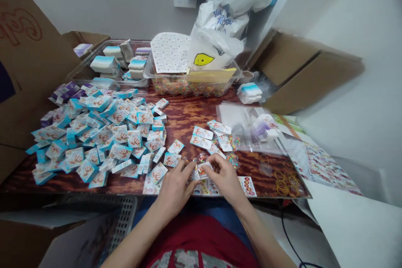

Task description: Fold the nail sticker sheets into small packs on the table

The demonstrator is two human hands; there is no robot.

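Small printed packet (201,171) pinched between both hands, left hand (174,185) and right hand (225,177) curled closed on it, just above a sticker sheet (207,187) at the desk (185,117) front edge. Loose cards (202,137) just beyond; big heap of blue-edged cards (94,142) to left; rubber bands (284,182) to right.

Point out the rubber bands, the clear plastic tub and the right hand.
rubber bands (284,185), head view, pile's middle
clear plastic tub (188,88), head view, front wall
right hand (225,178), head view, back of hand
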